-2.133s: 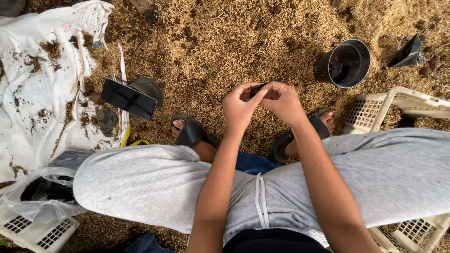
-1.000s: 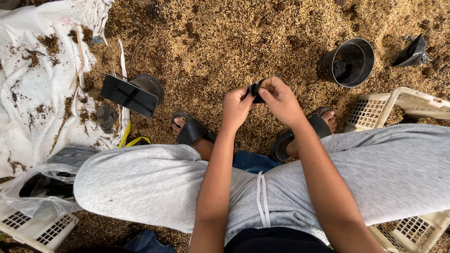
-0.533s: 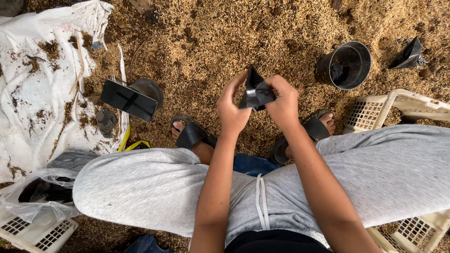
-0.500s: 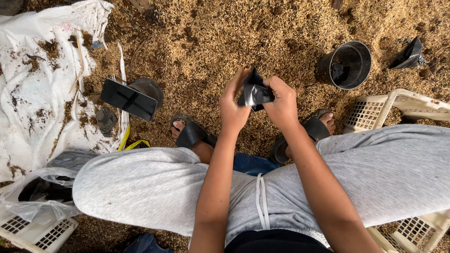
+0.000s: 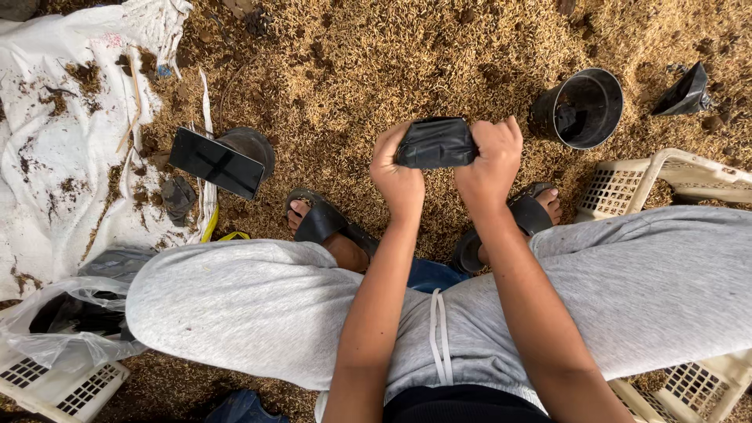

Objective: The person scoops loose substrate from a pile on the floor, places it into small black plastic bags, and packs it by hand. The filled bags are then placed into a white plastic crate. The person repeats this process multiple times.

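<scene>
- The left hand (image 5: 398, 174) is gripping the left end of a small black plastic bag (image 5: 435, 143), fingers curled tight over its edge.
- The right hand (image 5: 490, 163) is closing on the bag's right end in the same way, knuckles facing up, so the 2 hands are holding the bag stretched between them.
- The bag is sitting in the air in front of the person's knees, above ground covered with rice husk (image 5: 407, 55), its top edge looking slightly spread into a soft rectangle.
- Both forearms are reaching forward over grey trousers (image 5: 251, 305), and 2 feet in black sandals (image 5: 323, 220) are resting on the husk just below the hands.
- A black round pot (image 5: 581, 107) is lying tilted on the husk to the right of the hands, well apart from them, with another crumpled black bag (image 5: 683, 92) farther right.
- A cream plastic basket (image 5: 666, 176) is standing beside the right leg.
- To the left, a dark flat phone (image 5: 217, 162) is leaning against a grey round object, next to a white sack (image 5: 55, 141) dirtied with soil.
- At the lower left, a clear plastic bag (image 5: 63, 321) holding dark items is resting on another white basket (image 5: 55, 384).
</scene>
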### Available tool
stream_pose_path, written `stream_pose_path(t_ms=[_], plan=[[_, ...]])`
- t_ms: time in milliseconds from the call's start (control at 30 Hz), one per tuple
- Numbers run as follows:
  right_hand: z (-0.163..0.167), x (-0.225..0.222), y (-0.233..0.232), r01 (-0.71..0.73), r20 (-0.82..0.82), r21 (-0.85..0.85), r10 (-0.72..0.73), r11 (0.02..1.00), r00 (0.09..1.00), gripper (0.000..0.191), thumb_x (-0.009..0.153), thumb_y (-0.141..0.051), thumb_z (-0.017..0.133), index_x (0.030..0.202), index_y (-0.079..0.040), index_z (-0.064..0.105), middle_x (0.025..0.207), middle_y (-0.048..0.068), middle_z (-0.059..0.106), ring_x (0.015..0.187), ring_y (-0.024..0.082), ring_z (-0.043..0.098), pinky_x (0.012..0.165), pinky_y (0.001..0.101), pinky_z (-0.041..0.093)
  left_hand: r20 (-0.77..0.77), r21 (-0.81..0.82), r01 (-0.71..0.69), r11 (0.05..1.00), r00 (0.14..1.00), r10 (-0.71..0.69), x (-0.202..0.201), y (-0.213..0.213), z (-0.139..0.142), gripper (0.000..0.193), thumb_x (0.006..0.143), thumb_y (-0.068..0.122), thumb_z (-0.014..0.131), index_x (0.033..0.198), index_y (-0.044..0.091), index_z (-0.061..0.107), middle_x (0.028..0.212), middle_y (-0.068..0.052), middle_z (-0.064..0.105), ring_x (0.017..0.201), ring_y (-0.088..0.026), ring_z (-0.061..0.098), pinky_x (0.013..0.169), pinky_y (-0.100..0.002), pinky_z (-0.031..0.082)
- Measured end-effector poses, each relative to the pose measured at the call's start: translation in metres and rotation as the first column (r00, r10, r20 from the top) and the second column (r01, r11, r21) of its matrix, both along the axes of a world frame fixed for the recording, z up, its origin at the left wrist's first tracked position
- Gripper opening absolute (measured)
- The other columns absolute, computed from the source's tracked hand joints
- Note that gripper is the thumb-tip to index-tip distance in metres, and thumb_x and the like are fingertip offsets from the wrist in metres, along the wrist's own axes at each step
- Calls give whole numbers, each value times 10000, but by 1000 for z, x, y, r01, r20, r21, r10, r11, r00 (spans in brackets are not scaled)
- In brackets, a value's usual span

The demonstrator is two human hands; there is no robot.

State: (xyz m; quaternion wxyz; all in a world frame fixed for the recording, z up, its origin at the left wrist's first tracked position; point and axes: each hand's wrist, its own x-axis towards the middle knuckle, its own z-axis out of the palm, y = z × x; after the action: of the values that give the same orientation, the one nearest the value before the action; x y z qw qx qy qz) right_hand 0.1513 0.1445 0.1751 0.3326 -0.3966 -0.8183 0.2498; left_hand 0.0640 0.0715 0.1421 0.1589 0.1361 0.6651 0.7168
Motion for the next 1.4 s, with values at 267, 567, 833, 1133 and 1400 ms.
stream_pose_path(t_ms=[267,567,833,1133,1400], plan=[[-17,-3,-7,-98,-288,-495,-56,863,956,252,844,77,687,1059,-16,595,884,107,655,803,138,613,717,259,495,185,121,27,992,981,-49,8,3,-24,207,907,-81,720,1078,31,755,1205,-90,709,1148,-190,669,1030,-347,544],[-46,4,-9,30,-61,-275,-48,961,997,306,768,134,760,1014,21,618,902,145,657,771,252,662,706,346,547,-119,-264,26,964,991,-60,-3,-7,-48,396,760,-65,800,1103,2,613,1125,-164,614,1051,-312,641,905,-434,534],[-87,-3,0,-87,412,-268,196,959,890,258,780,-21,825,1015,-51,723,998,164,725,848,336,728,731,430,598,-433,-761,68,646,687,-583,-12,-44,-42,307,803,91,854,1057,105,682,1037,-59,656,972,-268,686,855,-410,543],[-100,-7,-22,-26,308,-554,234,832,922,311,852,-96,778,1106,-24,613,951,152,711,833,299,733,749,418,601,-300,-848,35,529,791,-534,-20,-65,-72,287,865,113,742,1151,113,722,1115,-66,628,785,-287,726,662,-406,596],[-111,-20,-30,-44,322,-612,300,790,898,303,819,-106,778,1060,-16,619,880,140,725,797,298,735,726,412,592,-203,-835,203,512,751,-628,-23,-76,-61,157,923,29,667,998,167,662,1269,-28,620,763,-310,714,664,-437,566]])
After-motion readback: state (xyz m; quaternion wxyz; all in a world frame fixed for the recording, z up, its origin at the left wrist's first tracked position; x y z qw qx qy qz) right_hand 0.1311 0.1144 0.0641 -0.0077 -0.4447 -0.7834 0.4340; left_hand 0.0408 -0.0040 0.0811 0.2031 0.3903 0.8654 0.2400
